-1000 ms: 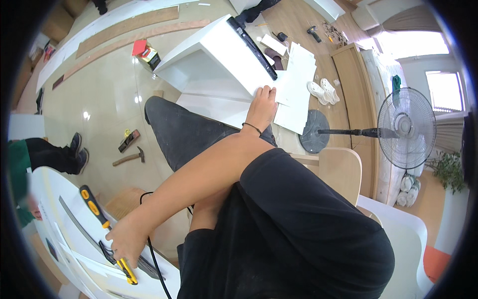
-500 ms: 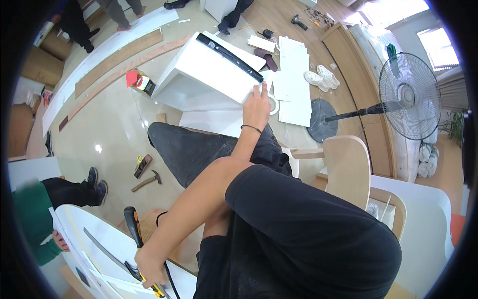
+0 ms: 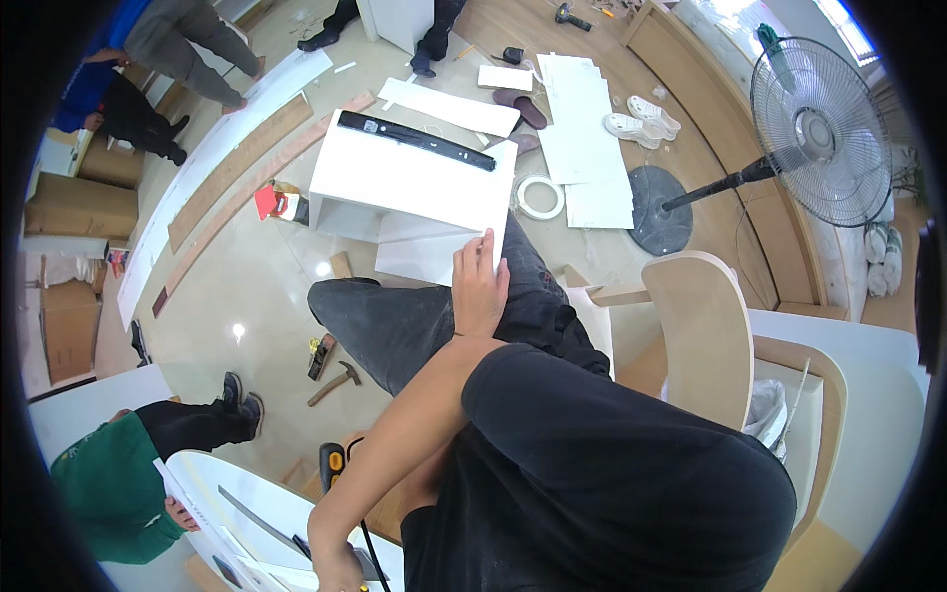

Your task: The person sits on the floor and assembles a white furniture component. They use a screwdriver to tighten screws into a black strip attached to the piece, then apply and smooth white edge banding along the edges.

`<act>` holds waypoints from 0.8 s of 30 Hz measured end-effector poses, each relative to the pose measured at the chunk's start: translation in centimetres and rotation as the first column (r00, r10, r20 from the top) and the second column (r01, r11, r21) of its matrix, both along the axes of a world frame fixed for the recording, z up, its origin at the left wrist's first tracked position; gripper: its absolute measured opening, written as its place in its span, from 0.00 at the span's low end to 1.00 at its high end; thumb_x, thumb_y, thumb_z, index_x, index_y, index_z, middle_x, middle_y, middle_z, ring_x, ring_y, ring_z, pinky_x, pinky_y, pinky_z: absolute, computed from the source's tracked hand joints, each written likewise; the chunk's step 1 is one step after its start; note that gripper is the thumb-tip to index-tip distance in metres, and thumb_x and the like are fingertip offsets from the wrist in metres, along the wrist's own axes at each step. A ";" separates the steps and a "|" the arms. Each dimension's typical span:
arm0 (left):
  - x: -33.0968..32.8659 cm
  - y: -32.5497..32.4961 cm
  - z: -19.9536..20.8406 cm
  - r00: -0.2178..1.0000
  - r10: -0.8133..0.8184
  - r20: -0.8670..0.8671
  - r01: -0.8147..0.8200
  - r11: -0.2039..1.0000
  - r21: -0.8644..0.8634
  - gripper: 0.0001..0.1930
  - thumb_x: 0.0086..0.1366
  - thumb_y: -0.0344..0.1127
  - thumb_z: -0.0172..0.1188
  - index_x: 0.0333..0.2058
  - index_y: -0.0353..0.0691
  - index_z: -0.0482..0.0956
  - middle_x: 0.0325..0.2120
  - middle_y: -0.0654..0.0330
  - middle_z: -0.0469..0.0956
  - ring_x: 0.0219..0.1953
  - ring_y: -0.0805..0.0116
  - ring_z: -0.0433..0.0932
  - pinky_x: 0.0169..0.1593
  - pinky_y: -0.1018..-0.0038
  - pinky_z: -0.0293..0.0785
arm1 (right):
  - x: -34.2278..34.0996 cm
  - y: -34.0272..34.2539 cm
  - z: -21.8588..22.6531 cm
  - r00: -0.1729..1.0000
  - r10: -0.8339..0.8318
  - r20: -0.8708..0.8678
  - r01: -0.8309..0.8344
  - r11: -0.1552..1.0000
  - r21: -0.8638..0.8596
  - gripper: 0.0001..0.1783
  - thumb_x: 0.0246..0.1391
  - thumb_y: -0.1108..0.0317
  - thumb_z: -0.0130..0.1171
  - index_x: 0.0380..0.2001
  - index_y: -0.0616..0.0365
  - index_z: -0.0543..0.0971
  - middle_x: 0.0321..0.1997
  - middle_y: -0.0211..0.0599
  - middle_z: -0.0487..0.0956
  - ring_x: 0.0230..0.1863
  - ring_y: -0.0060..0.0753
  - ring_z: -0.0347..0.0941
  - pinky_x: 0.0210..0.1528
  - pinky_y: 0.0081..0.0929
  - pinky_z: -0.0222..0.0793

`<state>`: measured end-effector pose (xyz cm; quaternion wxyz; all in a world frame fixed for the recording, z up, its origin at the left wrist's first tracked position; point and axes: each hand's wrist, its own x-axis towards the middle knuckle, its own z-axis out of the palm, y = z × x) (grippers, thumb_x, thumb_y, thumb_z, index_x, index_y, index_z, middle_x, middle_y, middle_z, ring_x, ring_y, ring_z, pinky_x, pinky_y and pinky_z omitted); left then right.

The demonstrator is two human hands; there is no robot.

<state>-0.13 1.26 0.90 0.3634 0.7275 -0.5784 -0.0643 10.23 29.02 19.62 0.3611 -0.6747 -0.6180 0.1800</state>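
My left hand [image 3: 478, 296] grips the near edge of a white open-fronted box [image 3: 434, 183], fingers on one side of the panel and thumb on the other. The box stands by my bent knee. Along its top lies a long black strip [image 3: 419, 140] with a pale label. Crossing over the left arm, my right arm reaches to the lower left, where my right hand [image 3: 340, 570] is cut by the frame's edge with its fingers hidden. Something yellow and black shows beside it. A black-and-orange tool handle [image 3: 331, 462] and a black cord are close to that forearm.
A hammer [image 3: 335, 383] and wood plane [image 3: 320, 356] lie on the floor. A tape roll [image 3: 541, 197], white boards [image 3: 590, 148] and a standing fan [image 3: 819, 133] are beyond. At left, a green-sleeved person's hand [image 3: 181, 514] holds a white panel; other people stand farther back.
The box has tilted down toward me, uncovering the whole tape roll. My left hand has shifted from its top to the panel edge. The view has swung; my right hand is now partly out of frame.
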 end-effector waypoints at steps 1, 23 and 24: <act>-0.1 0.2 0.2 1.000 0.010 -0.004 -0.010 0.999 0.036 0.27 0.63 0.28 0.63 0.61 0.31 0.71 0.49 0.49 0.73 0.50 0.49 0.73 0.54 0.60 0.74 | 0.0 -1.2 0.8 0.999 -0.030 -0.017 0.031 0.998 0.047 0.25 0.67 0.50 0.50 0.52 0.61 0.74 0.40 0.55 0.82 0.41 0.57 0.80 0.41 0.52 0.75; 1.1 -14.2 0.0 0.994 0.031 0.104 -0.037 0.998 0.053 0.26 0.61 0.26 0.61 0.59 0.24 0.72 0.46 0.46 0.70 0.47 0.48 0.70 0.53 0.58 0.70 | -26.2 -43.3 -3.3 -0.591 -0.417 -0.690 0.751 -0.598 -0.282 0.22 0.75 0.58 0.43 0.60 0.61 0.73 0.37 0.49 0.78 0.42 0.35 0.77 0.46 0.39 0.70; 0.8 -14.0 0.2 0.995 0.041 0.087 -0.044 0.998 0.035 0.25 0.61 0.23 0.62 0.58 0.24 0.73 0.46 0.46 0.70 0.46 0.48 0.70 0.52 0.58 0.70 | -26.8 -43.6 -3.9 -0.648 -0.313 -0.694 0.690 -0.627 -0.362 0.21 0.75 0.58 0.43 0.60 0.61 0.73 0.36 0.49 0.78 0.42 0.32 0.77 0.46 0.38 0.70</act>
